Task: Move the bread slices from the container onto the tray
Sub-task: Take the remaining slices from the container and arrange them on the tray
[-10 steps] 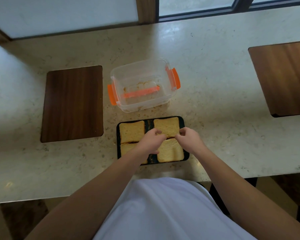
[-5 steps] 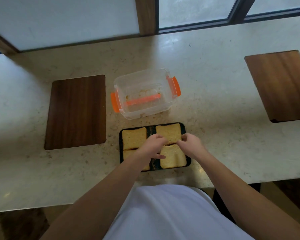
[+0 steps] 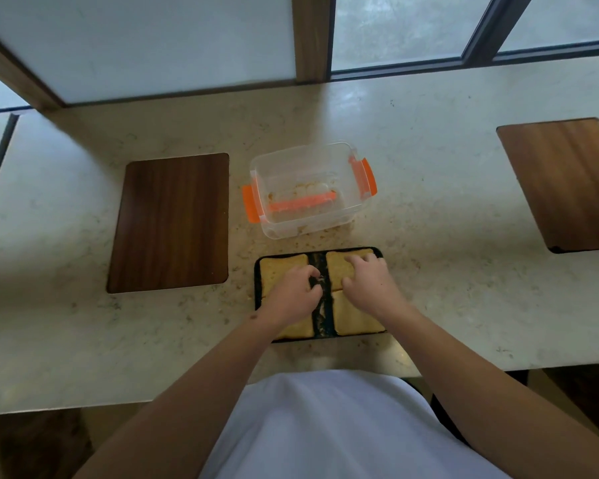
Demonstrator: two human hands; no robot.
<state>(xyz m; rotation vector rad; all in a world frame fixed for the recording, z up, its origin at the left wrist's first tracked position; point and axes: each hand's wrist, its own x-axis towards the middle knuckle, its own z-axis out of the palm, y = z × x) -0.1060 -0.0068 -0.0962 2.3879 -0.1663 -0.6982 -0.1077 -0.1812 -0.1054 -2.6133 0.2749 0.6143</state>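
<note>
The person is standing at the worktop point(image 3: 429, 202) with both hands down on the black tray point(image 3: 377, 252), and the job is looking close to finished. Four bread slices are lying on the tray in two columns with a dark strip showing between them: the far-left slice point(image 3: 279, 269), the far-right slice point(image 3: 339, 269), the near-left slice point(image 3: 296, 331) and the near-right slice point(image 3: 355, 321). The left hand point(image 3: 293, 297) is resting over the left column with its fingers curled toward the middle gap, and the right hand point(image 3: 369, 281) is lying on the far-right slice with fingers spread and pressing lightly; neither is gripping or lifting anything, so they seem to be nudging the slices into line. The clear container point(image 3: 325, 157) with orange clips is sitting just beyond the tray, open, and it is appearing to hold only crumbs and pale smears on its floor, though the plastic is blurring the view, so I cannot rule out a last thin piece. What is left, by my reckoning, is only tidying. A dark wooden board point(image 3: 170, 223) is lying to the left and a lighter board point(image 3: 564, 181) well off to the right; neither is getting in the way, and crumbs are scattered between container and tray.
</note>
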